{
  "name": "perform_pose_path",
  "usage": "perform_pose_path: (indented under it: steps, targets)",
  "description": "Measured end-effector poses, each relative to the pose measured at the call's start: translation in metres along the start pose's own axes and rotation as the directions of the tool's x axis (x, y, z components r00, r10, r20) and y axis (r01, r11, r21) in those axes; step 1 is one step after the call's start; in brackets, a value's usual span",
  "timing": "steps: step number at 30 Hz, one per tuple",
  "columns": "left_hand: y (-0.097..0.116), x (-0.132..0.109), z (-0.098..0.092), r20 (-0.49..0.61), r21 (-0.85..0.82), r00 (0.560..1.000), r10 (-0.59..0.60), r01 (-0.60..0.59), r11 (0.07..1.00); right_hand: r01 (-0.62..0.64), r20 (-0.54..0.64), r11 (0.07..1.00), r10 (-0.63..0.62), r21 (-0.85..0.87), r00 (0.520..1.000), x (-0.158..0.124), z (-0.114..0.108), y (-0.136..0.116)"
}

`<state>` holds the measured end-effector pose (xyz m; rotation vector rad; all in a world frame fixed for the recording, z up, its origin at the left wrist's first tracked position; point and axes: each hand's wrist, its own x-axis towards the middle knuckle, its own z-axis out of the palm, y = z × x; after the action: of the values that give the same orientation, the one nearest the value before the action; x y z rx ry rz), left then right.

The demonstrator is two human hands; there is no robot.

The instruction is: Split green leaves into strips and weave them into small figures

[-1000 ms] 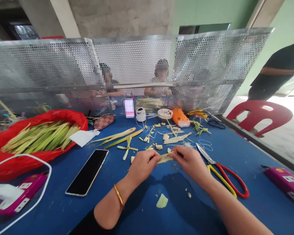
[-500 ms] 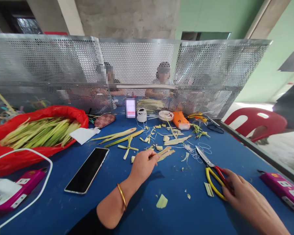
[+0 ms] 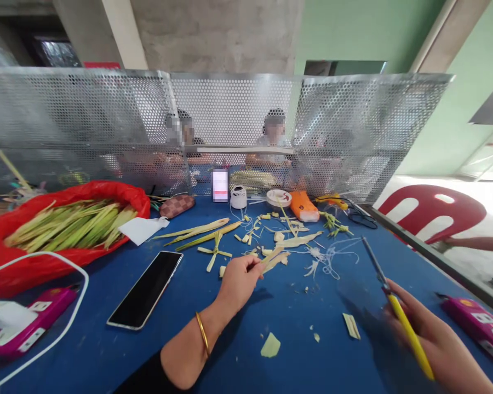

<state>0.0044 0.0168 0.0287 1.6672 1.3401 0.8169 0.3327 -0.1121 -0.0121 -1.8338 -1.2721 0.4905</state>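
My left hand (image 3: pixel 239 280), with a gold bangle at the wrist, pinches a pale strip of dried leaf (image 3: pixel 273 257) over the middle of the blue table (image 3: pixel 213 355). My right hand (image 3: pixel 425 328) grips scissors (image 3: pixel 394 298) with yellow and red handles, raised off the table, blades pointing away and turned edge-on. Beyond the left hand lie a small cross of woven leaf strips (image 3: pixel 216 251), long leaf strips (image 3: pixel 205 235), cut scraps and tangled white thread (image 3: pixel 326 260). A small leaf piece (image 3: pixel 351 326) rests left of the scissors.
A red bag (image 3: pixel 119 191) of green leaves stands at the left, near a phone (image 3: pixel 145 290) and a purple power strip (image 3: pixel 33 323). At the back are a thread spool (image 3: pixel 238 197) and an orange packet (image 3: pixel 304 207), before a perforated metal screen (image 3: pixel 234 104). Two people sit behind it.
My right hand has lifted the scissors from the table and turned them edge-on, shifting right. My left hand stays nearly in place with the leaf strip.
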Motion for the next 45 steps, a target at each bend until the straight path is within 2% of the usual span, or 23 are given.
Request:
perform_pose_path:
  steps: [2,3,5,6,8,11,13,15,19,26,30,35,41,45]
  targets:
    - [-0.001,0.001,0.001,-0.008,-0.028,1.0,-0.004,0.004,1.0,-0.084,0.163,0.981,0.055,0.176,0.985,-0.01,0.01,-0.014]
    - [-0.001,0.001,0.001,-0.013,-0.043,1.0,-0.006,0.006,0.999,-0.104,0.223,0.975,0.059,0.196,0.973,-0.013,0.017,-0.023]
    - [-0.002,0.001,0.001,-0.023,-0.052,1.0,-0.01,0.009,0.999,-0.054,0.286,0.981,-0.001,0.185,0.958,-0.016,0.031,-0.042]
    - [-0.002,0.001,0.0,-0.034,-0.045,0.999,-0.013,0.012,0.999,-0.02,0.339,0.99,-0.03,0.142,0.94,-0.015,0.037,-0.051]
    - [-0.004,0.001,-0.001,-0.055,-0.025,0.998,-0.014,0.012,1.0,0.077,0.313,0.996,-0.06,-0.041,0.948,-0.012,0.046,-0.067]
    - [-0.007,0.003,-0.001,-0.07,-0.022,0.997,-0.02,0.019,1.0,0.21,0.264,0.892,-0.108,-0.399,0.958,-0.004,0.048,-0.082]
    - [-0.007,0.003,0.0,-0.065,-0.042,0.997,-0.04,0.038,0.998,0.246,0.285,0.834,-0.112,-0.494,0.952,0.0,0.043,-0.086]
    - [-0.005,0.003,0.0,-0.061,-0.056,0.997,-0.053,0.05,0.997,0.232,0.353,0.867,-0.07,-0.441,0.933,0.0,0.039,-0.085]
    - [0.001,-0.001,0.003,-0.069,-0.065,0.997,-0.037,0.033,0.997,0.122,0.491,0.981,-0.034,-0.149,0.871,-0.009,0.04,-0.087]
    - [0.003,-0.008,0.013,0.032,-0.114,0.999,-0.044,0.047,0.992,0.066,0.504,0.997,-0.078,0.043,0.86,-0.015,0.07,-0.108]
    - [0.003,-0.008,0.014,0.064,-0.111,0.997,-0.051,0.058,0.992,0.031,0.498,0.997,-0.065,0.078,0.865,-0.011,0.08,-0.108]
    - [-0.001,-0.005,0.014,0.025,-0.075,0.999,-0.033,0.035,0.997,0.011,0.474,0.998,-0.039,0.061,0.879,-0.012,0.086,-0.101]
    - [-0.004,-0.003,0.015,0.03,-0.061,0.999,-0.031,0.033,0.998,0.034,0.424,0.997,-0.063,0.075,0.903,-0.013,0.089,-0.099]
    - [-0.005,-0.002,0.015,0.026,-0.068,0.999,-0.029,0.031,0.997,0.058,0.437,0.998,-0.067,0.034,0.897,-0.012,0.09,-0.097]
